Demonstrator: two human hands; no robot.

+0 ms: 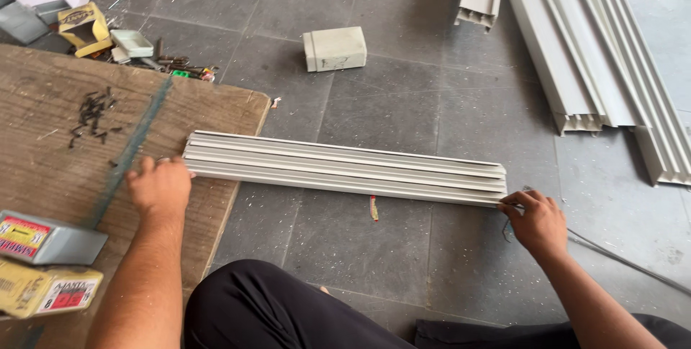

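Hands (160,185) (536,221) grip ribbed profile (345,168) (alu., matte).

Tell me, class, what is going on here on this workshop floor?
A person sits on the tiled floor with a short grey ribbed profile lying across in front of them. The left hand rests at its one end, on a wooden board; the right hand touches the other end. Dark screws lie on the board, and longer profiles lie nearby.

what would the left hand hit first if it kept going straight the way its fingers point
Most likely the left hand meets the near end of the ribbed pale profile at once; its fingertips already seem to touch it.
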